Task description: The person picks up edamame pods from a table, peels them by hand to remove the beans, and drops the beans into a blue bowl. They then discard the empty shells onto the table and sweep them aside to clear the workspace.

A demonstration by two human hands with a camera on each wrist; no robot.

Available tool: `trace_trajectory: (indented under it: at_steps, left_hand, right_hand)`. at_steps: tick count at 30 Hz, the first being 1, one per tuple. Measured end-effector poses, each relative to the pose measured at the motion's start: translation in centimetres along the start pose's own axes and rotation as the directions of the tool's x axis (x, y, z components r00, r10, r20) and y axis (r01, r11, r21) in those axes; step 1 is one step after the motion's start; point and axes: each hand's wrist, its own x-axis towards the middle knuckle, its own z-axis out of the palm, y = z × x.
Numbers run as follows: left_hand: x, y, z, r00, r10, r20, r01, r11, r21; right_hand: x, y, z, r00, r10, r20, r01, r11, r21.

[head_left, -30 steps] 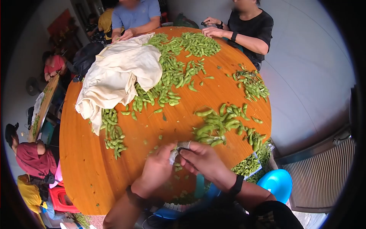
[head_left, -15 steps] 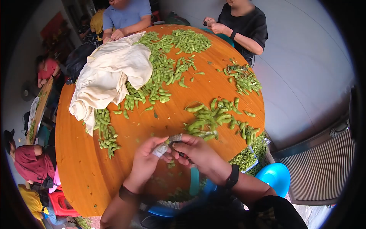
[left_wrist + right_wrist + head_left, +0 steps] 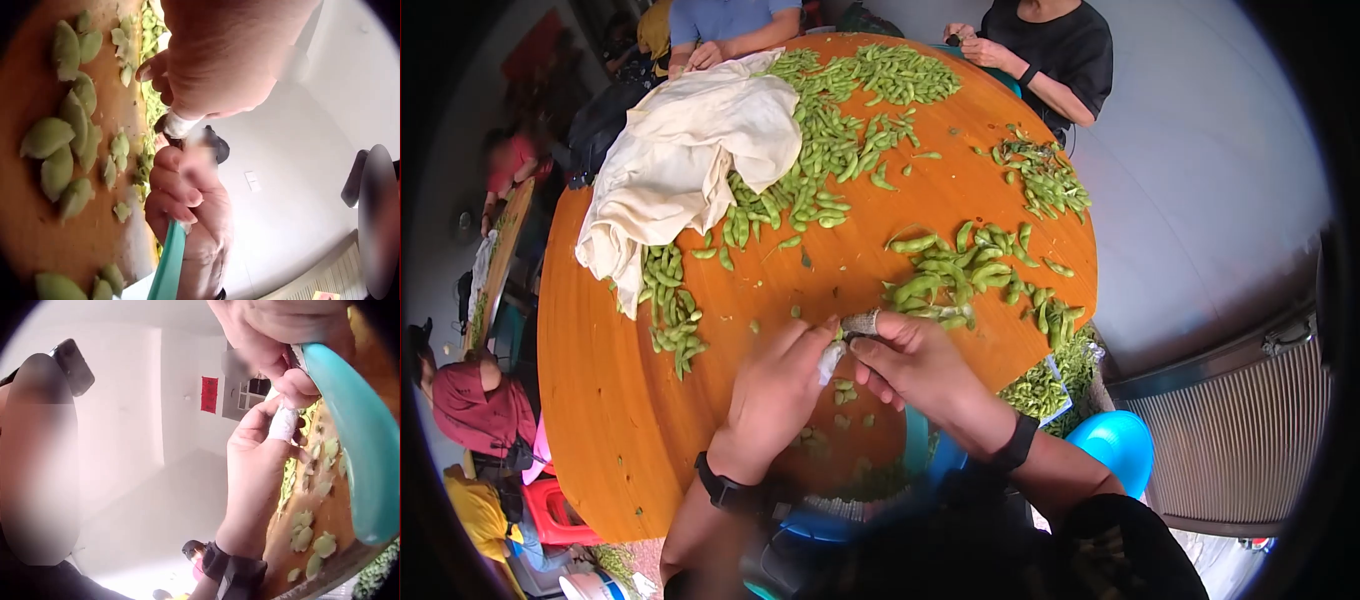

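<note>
My left hand (image 3: 775,390), its thumb wrapped in white (image 3: 284,422), meets my right hand (image 3: 935,375) low over the near table edge. Between their fingertips the left fingers pinch a small green soybean pod (image 3: 841,336), mostly hidden. Grey wrap (image 3: 860,322) covers a right finger. My right hand's curled fingers grip a tool by its long teal handle (image 3: 353,437); a bit of metal (image 3: 299,356) shows beside the fingers. Under the hands, short green pod pieces (image 3: 56,172) lie scattered on the wooden table (image 3: 800,300).
Uncut pods (image 3: 955,275) lie just beyond my right hand. A cream cloth (image 3: 690,150) partly covers a larger heap (image 3: 830,165). A blue basin (image 3: 825,527) stands below the near edge, another blue tub (image 3: 1115,445) at right. Two people sit across the table.
My left hand has turned inward, showing more of its back, its fingertips closer to the right hand's. The right hand keeps its grip on the teal handle. The head view has shifted slightly.
</note>
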Motion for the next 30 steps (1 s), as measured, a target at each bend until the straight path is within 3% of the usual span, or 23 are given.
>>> trace_trajectory:
  at_steps: [3, 5, 9, 11, 14, 16, 18, 21, 23, 26, 30]
  left_hand:
    - [-0.1, 0.0, 0.5, 0.997, -0.066, -0.047, 0.059, 0.991, -0.123]
    - [-0.1, 0.1, 0.8, 0.979, -0.185, -0.087, 0.162, 0.963, -0.216]
    - [0.2, 0.3, 1.2, 0.967, -0.23, -0.106, 0.186, 0.93, -0.318]
    - [0.2, 0.7, 1.1, 0.924, -0.382, -0.01, 0.343, 0.839, -0.422]
    - [-0.2, 0.2, 1.6, 0.88, -0.47, 0.064, 0.451, 0.787, -0.421]
    - [-0.3, -0.1, 1.7, 0.873, -0.484, 0.056, 0.461, 0.785, -0.413]
    - [-0.7, -0.4, 1.8, 0.865, -0.5, 0.048, 0.475, 0.782, -0.403]
    - [-1.1, -0.4, 1.4, 0.891, -0.451, 0.044, 0.416, 0.776, -0.473]
    - [-0.9, 0.0, 0.3, 0.838, -0.512, 0.19, 0.535, 0.702, -0.469]
    - [-0.7, 0.2, -0.3, 0.811, -0.517, 0.274, 0.575, 0.619, -0.535]
    - [-0.6, 0.7, -0.2, 0.858, -0.419, 0.297, 0.511, 0.634, -0.581]
  right_hand:
    - [-0.1, 0.2, 0.4, 0.997, -0.082, -0.015, 0.082, 0.997, -0.017]
    - [0.0, 0.7, 0.6, 0.996, -0.086, -0.015, 0.085, 0.996, -0.037]
    - [-0.1, 1.2, 0.8, 0.992, -0.12, -0.05, 0.114, 0.987, -0.113]
    - [-0.2, 1.4, 0.9, 0.991, -0.125, -0.039, 0.118, 0.983, -0.139]
    - [-0.2, 2.0, 0.8, 0.986, -0.164, -0.015, 0.158, 0.966, -0.204]
    - [-0.4, 1.8, 1.0, 0.979, -0.204, 0.005, 0.199, 0.951, -0.238]
    - [-0.9, 1.4, 1.4, 0.995, -0.099, 0.001, 0.097, 0.976, -0.193]
    - [-0.9, 1.8, 0.7, 0.995, -0.099, -0.007, 0.096, 0.98, -0.176]
    - [-1.0, 1.2, 0.0, 0.995, -0.09, -0.032, 0.083, 0.983, -0.163]
    - [-1.3, 0.2, -0.9, 0.996, -0.073, -0.049, 0.06, 0.971, -0.23]
    - [-1.2, 0.1, -0.9, 0.998, -0.064, -0.005, 0.062, 0.976, -0.207]
